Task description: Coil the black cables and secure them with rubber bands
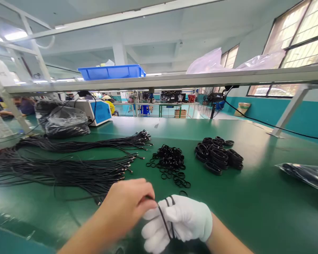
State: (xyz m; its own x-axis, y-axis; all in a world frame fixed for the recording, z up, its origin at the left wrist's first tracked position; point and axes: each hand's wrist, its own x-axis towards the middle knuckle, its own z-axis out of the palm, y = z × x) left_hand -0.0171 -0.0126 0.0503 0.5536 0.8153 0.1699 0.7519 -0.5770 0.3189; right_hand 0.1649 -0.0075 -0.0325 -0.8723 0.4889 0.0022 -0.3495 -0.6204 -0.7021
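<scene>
My bare left hand [129, 201] is closed in a pinch on a thin black cable [163, 222], in front of the ring pile. That cable runs across the palm side of my right hand [187, 218], which wears a white glove. Turns of the cable pass round the gloved fingers, and the thumb presses on them. The cable's lower part is out of sight below the hand. Just beyond my hands lies a heap of small black rings [171, 158]. Left of it, a bundle of straight black cables [76, 173] has its metal-tipped ends pointing right.
A second cable bundle [95, 144] lies farther back. Coiled black cables [218, 157] are piled right of the rings. A clear bag [307, 174] lies at the right edge. A blue-and-white machine [95, 111] and a plastic bag [67, 121] stand back left. Overhead, a shelf [164, 82] holds a blue bin [111, 72].
</scene>
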